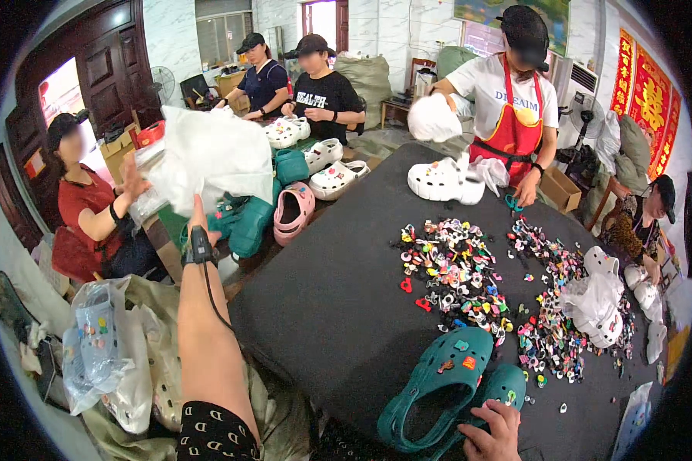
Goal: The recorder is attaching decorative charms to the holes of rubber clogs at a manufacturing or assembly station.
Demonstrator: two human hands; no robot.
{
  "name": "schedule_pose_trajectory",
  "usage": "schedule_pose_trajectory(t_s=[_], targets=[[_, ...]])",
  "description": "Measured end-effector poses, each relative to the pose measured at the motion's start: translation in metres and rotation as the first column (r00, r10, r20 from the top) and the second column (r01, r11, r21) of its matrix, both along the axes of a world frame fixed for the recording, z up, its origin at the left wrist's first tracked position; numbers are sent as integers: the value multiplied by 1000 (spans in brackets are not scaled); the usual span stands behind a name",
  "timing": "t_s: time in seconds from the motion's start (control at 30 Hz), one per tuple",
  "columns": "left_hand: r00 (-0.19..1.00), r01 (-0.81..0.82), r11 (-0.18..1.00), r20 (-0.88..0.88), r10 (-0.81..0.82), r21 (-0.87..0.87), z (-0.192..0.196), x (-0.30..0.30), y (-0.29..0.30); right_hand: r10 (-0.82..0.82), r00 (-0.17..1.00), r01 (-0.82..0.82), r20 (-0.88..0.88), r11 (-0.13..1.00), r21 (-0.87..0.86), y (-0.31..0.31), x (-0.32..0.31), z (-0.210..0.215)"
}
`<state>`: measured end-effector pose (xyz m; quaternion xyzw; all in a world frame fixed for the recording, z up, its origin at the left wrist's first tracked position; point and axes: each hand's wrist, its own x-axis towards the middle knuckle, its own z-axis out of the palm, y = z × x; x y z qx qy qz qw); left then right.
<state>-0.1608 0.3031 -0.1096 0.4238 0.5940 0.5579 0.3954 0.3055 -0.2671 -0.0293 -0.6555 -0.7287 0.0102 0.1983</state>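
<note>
My left hand (198,211) is stretched out to the left with a white plastic bag (217,146) gripped in it; the bag hides most of the fingers. My right hand (494,432) is at the near edge of the black table, its fingers curled on a dark green clog (507,386). Beside that lies its mate, another green clog (446,369) with small colourful charms on its upper. Beneath the raised bag, more green clogs (255,223) and a pink clog (294,211) stand on a surface to the left.
Loose shoe charms (454,265) lie heaped across the black table (323,292). White clogs (446,180) stand at the far side, by a person in a red apron (507,138). Bagged clogs (100,346) sit at lower left. Several other people work around.
</note>
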Motion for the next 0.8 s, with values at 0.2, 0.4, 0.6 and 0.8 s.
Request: schedule_pose_trajectory(t_s=[0.2,0.4,0.6,0.8], targets=[[845,154,786,-492,210,599,-67,-6,2,14,999,-14,-31,1000,4,7,-2,2],[809,-272,545,-118,576,793,-26,-175,48,126,985,-119,-119,991,58,0,20,-7],[725,-274,888,-527,443,369,-38,-32,-30,53,998,-52,-16,997,57,2,2,-7],[855,437,886,233,-463,156,51,135,-196,126,973,-96,-191,982,161,-9,18,-17]])
